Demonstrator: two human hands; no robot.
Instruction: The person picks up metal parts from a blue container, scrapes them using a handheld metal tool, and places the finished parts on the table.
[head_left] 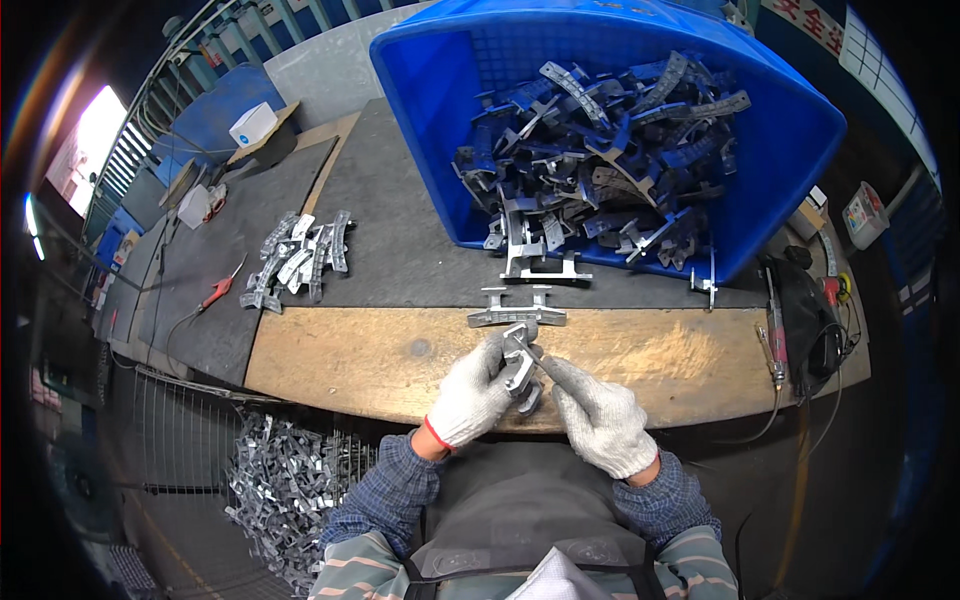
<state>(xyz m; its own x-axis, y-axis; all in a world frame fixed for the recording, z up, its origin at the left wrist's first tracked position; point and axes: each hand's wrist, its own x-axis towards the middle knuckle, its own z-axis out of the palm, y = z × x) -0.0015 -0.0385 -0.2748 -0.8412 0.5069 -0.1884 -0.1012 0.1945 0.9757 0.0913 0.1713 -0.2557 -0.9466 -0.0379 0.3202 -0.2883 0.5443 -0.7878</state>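
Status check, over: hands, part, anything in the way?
Left white-gloved hand gripping curved silver-grey metal bracket; right white-gloved hand close beside it. Second silver-grey metal bracket just beyond; nothing visibly blocking.

A grey metal bracket [520,374] sits in the white-gloved left hand [470,395], above the long wooden board [350,350]; the white-gloved right hand [605,415] is just to its right. Beyond, a curved grey metal part [515,318] lies at the board's far edge, before the large blue plastic crate [425,120], which holds heaped grey metal castings [625,185]. Left of the crate lies a smaller silvery metal pile [295,262].
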